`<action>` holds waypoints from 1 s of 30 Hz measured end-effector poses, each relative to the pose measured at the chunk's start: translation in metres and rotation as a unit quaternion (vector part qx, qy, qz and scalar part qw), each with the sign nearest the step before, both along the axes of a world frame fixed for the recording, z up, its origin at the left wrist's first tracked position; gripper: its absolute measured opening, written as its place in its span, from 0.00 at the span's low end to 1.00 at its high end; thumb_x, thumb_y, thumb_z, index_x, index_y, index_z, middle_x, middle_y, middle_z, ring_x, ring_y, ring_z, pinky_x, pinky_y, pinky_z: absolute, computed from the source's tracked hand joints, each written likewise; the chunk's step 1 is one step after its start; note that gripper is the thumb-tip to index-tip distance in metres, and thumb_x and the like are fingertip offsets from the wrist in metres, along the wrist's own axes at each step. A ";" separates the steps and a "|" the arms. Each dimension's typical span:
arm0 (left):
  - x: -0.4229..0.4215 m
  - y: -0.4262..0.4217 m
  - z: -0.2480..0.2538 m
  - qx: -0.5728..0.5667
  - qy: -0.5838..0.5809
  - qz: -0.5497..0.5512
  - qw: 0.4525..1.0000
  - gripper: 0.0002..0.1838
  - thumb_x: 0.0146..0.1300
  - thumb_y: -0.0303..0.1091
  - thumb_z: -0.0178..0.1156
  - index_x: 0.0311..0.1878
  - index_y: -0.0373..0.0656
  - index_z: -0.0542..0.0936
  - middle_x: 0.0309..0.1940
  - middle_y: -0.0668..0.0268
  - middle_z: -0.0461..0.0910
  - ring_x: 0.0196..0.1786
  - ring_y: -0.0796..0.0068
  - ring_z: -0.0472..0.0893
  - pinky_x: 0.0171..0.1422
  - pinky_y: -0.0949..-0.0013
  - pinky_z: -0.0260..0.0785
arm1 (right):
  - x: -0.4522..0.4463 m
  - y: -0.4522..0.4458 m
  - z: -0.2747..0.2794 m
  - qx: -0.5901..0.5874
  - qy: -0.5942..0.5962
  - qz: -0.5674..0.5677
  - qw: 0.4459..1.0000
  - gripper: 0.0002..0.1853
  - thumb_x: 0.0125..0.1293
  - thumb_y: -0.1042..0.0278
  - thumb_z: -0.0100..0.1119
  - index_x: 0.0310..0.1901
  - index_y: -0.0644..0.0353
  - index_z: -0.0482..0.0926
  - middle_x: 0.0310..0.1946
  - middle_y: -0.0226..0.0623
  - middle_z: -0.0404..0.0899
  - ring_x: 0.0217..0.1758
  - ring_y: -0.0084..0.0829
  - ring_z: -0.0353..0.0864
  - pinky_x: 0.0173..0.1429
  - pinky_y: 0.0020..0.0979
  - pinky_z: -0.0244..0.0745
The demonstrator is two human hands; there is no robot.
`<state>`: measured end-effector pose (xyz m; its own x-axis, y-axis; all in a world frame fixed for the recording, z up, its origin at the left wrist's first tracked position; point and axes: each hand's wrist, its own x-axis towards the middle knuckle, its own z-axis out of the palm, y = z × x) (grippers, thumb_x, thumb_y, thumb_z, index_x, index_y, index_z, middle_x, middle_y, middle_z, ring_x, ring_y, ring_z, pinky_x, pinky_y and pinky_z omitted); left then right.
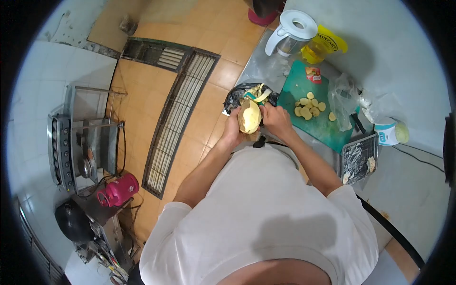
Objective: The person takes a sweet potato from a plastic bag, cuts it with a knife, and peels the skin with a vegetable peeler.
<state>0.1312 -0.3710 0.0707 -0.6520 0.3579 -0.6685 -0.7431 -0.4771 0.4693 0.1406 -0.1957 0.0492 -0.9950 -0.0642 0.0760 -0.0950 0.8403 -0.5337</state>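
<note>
My left hand (232, 127) is wrapped round a large, partly peeled potato (250, 118), pale on its right side and brown on the left. My right hand (276, 119) is closed on a green peeler (255, 98) at the potato's upper right. A strip of peel curls up beside the peeler. Just beyond both hands lies a black plastic bag (233, 98) with peelings in it. To the right, several pale potato slices (306, 113) rest on a green cutting board (297, 84), with a small red packet (313, 74) above them.
A white-lidded pitcher (298, 24) and a yellow pouch (322, 45) stand at the back. On the right are a clear bag (343, 95), a knife (358, 123), a small scale (387, 133) and a floury metal tray (359, 159). A pink gas cylinder (118, 190) stands left.
</note>
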 end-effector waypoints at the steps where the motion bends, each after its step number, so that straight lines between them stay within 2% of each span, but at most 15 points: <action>1: 0.000 -0.001 -0.003 0.002 0.010 -0.013 1.000 0.27 0.76 0.50 0.33 0.59 0.41 0.74 0.45 0.58 0.82 0.41 0.61 0.84 0.41 0.55 0.81 | -0.001 0.001 -0.001 -0.001 0.019 0.006 1.000 0.16 0.71 0.56 0.54 0.29 0.58 0.77 0.16 0.50 0.74 0.20 0.55 0.77 0.27 0.54 0.74; 5: 0.004 -0.008 -0.004 0.006 -0.011 -0.014 1.000 0.27 0.76 0.51 0.34 0.59 0.42 0.74 0.45 0.59 0.82 0.42 0.63 0.84 0.43 0.55 0.82 | 0.002 -0.003 -0.015 0.018 0.092 0.045 0.995 0.17 0.71 0.58 0.54 0.26 0.58 0.75 0.17 0.44 0.73 0.20 0.51 0.74 0.30 0.52 0.76; 6: 0.005 -0.013 -0.009 0.007 -0.008 -0.023 1.000 0.27 0.76 0.51 0.34 0.59 0.42 0.74 0.45 0.59 0.82 0.43 0.63 0.84 0.44 0.55 0.82 | 0.001 -0.005 -0.012 0.001 0.068 0.050 0.996 0.17 0.72 0.58 0.52 0.27 0.58 0.76 0.20 0.46 0.75 0.22 0.53 0.75 0.31 0.53 0.74; 7: 0.006 -0.016 -0.014 -0.007 -0.016 -0.018 1.000 0.28 0.76 0.52 0.32 0.62 0.44 0.73 0.47 0.58 0.82 0.42 0.59 0.84 0.37 0.57 0.79 | 0.002 -0.007 -0.007 -0.015 0.042 0.054 0.998 0.17 0.72 0.57 0.51 0.28 0.59 0.78 0.23 0.48 0.77 0.24 0.55 0.76 0.31 0.54 0.73; 8: 0.008 -0.019 -0.018 -0.010 -0.025 -0.010 1.000 0.28 0.76 0.53 0.32 0.62 0.44 0.73 0.47 0.58 0.82 0.42 0.59 0.84 0.37 0.57 0.79 | 0.002 -0.008 -0.004 -0.028 0.015 0.055 0.998 0.18 0.73 0.57 0.50 0.29 0.60 0.79 0.26 0.51 0.80 0.27 0.57 0.76 0.31 0.54 0.71; 11: 0.013 -0.024 -0.021 0.006 -0.037 0.026 0.999 0.29 0.75 0.53 0.33 0.62 0.43 0.73 0.49 0.56 0.83 0.41 0.59 0.85 0.37 0.57 0.79 | -0.003 -0.013 -0.011 -0.016 -0.114 0.018 0.993 0.21 0.73 0.54 0.47 0.29 0.61 0.80 0.25 0.53 0.80 0.31 0.57 0.81 0.38 0.54 0.77; 14: 0.016 -0.030 -0.016 0.005 0.021 -0.049 0.999 0.29 0.75 0.53 0.34 0.62 0.42 0.74 0.49 0.55 0.83 0.45 0.60 0.84 0.42 0.57 0.79 | -0.006 -0.007 -0.027 -0.023 -0.130 0.026 0.991 0.24 0.74 0.52 0.44 0.30 0.63 0.81 0.29 0.56 0.82 0.36 0.59 0.82 0.43 0.54 0.77; 15: 0.015 -0.030 -0.012 0.006 0.029 -0.058 0.998 0.29 0.74 0.53 0.35 0.61 0.41 0.74 0.49 0.55 0.83 0.46 0.59 0.84 0.45 0.56 0.80 | -0.009 -0.008 -0.028 -0.029 -0.142 0.029 0.989 0.25 0.75 0.52 0.42 0.30 0.62 0.82 0.28 0.57 0.81 0.37 0.60 0.81 0.43 0.55 0.76; 18: 0.010 -0.029 -0.013 0.064 0.027 -0.013 0.998 0.29 0.74 0.53 0.36 0.60 0.41 0.75 0.49 0.54 0.83 0.47 0.59 0.84 0.47 0.54 0.80 | -0.021 -0.005 -0.038 -0.106 -0.222 -0.041 0.968 0.28 0.76 0.49 0.41 0.30 0.64 0.81 0.24 0.52 0.81 0.30 0.52 0.82 0.38 0.49 0.76; 19: 0.010 -0.029 -0.014 0.065 0.022 -0.002 0.998 0.28 0.74 0.53 0.37 0.60 0.41 0.74 0.49 0.54 0.82 0.48 0.59 0.84 0.48 0.53 0.79 | -0.021 0.000 -0.035 -0.201 -0.314 -0.062 0.926 0.28 0.76 0.48 0.41 0.31 0.65 0.80 0.24 0.49 0.80 0.28 0.48 0.81 0.36 0.46 0.75; 21: 0.010 -0.033 -0.018 0.063 0.011 0.022 0.998 0.27 0.74 0.53 0.39 0.60 0.41 0.74 0.50 0.54 0.82 0.50 0.59 0.83 0.49 0.50 0.79 | -0.022 0.012 -0.023 -0.377 -0.481 -0.095 0.786 0.29 0.76 0.46 0.41 0.34 0.67 0.79 0.22 0.43 0.78 0.24 0.39 0.80 0.33 0.40 0.74; 24: 0.008 -0.034 -0.021 0.072 -0.029 0.086 0.993 0.26 0.73 0.51 0.42 0.61 0.41 0.73 0.53 0.55 0.80 0.53 0.58 0.82 0.53 0.49 0.78 | -0.015 0.020 -0.001 -0.468 -0.514 -0.056 0.717 0.24 0.77 0.47 0.44 0.34 0.61 0.75 0.18 0.26 0.69 0.19 0.20 0.68 0.23 0.28 0.63; 26: 0.004 -0.038 -0.021 0.109 -0.020 0.056 0.992 0.25 0.73 0.50 0.44 0.61 0.41 0.73 0.54 0.56 0.79 0.54 0.58 0.81 0.54 0.48 0.77 | -0.005 0.018 -0.015 -0.379 -0.320 0.024 0.868 0.20 0.75 0.51 0.49 0.38 0.64 0.75 0.19 0.35 0.72 0.20 0.30 0.73 0.26 0.34 0.66; 27: 0.003 -0.039 -0.022 0.128 -0.016 0.042 0.991 0.25 0.73 0.50 0.45 0.61 0.41 0.73 0.55 0.56 0.79 0.55 0.58 0.81 0.55 0.48 0.77 | 0.000 0.017 -0.021 -0.324 -0.213 0.064 0.919 0.19 0.73 0.53 0.51 0.41 0.65 0.75 0.19 0.39 0.73 0.21 0.36 0.75 0.28 0.37 0.68; 30: -0.002 -0.034 -0.026 0.049 -0.030 0.051 0.997 0.25 0.71 0.53 0.49 0.60 0.44 0.74 0.54 0.58 0.79 0.54 0.59 0.81 0.54 0.50 0.77 | 0.007 0.005 0.033 -0.277 -0.093 0.059 0.955 0.13 0.71 0.58 0.55 0.40 0.63 0.76 0.20 0.46 0.74 0.23 0.46 0.77 0.29 0.43 0.68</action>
